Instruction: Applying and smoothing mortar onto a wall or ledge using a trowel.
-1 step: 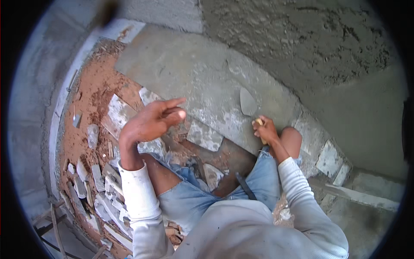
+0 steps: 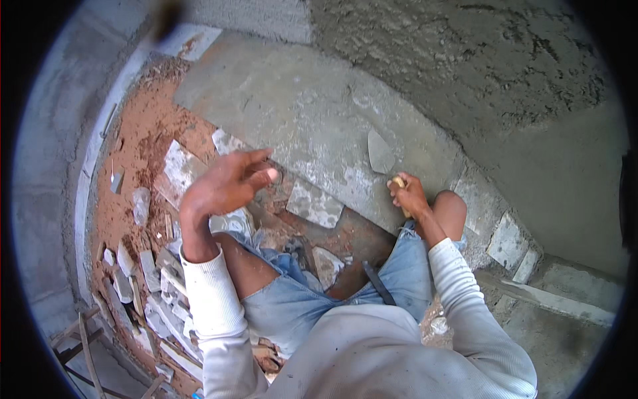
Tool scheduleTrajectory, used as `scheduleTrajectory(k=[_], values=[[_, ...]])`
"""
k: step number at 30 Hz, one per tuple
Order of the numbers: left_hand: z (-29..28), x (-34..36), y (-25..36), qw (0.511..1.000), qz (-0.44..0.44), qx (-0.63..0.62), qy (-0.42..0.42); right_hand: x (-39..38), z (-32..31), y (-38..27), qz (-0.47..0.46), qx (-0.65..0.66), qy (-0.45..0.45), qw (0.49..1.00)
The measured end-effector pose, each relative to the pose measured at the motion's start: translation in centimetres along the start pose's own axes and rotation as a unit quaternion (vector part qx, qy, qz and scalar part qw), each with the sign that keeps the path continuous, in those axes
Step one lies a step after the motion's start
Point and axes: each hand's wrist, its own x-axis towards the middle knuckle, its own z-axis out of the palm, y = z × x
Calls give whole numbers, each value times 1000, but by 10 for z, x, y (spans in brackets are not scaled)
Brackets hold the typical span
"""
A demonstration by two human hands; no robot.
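Note:
My right hand [image 2: 409, 195] is closed round the yellowish wooden handle of a pointed trowel [image 2: 381, 153]. The trowel's grey blade lies over the large grey concrete slab [image 2: 279, 86], its tip pointing away from me; whether it touches is hard to tell. My left hand [image 2: 229, 184] is raised, bent at the wrist, with thumb and forefinger stretched out and apart and nothing in it. Below and beyond that hand, pale mottled tile pieces lie along the slab's near edge, among them one flat piece [image 2: 315, 203] between my two hands.
Broken stone and tile rubble [image 2: 159, 286] is heaped on reddish soil [image 2: 143, 149] at the left. Rough wet-looking mortar [image 2: 458, 60] covers the surface at the far right, smoother nearer me. A wooden frame [image 2: 83, 346] stands at the lower left. My knees flank loose pieces.
My left hand has shifted slightly to the left. My right hand and the trowel have hardly moved.

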Motion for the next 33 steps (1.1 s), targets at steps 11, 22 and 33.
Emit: scheduleTrajectory(k=[11,22,33], values=[[19,-1,4,980,18,178,87,-1,-11,38,49,-165,-18,985],[13,-19,13,979,10,168,112,59,-20,46,-5,-298,244,923],[16,-74,7,970,17,205,133,158,-12,-30,87,-87,188,974]])
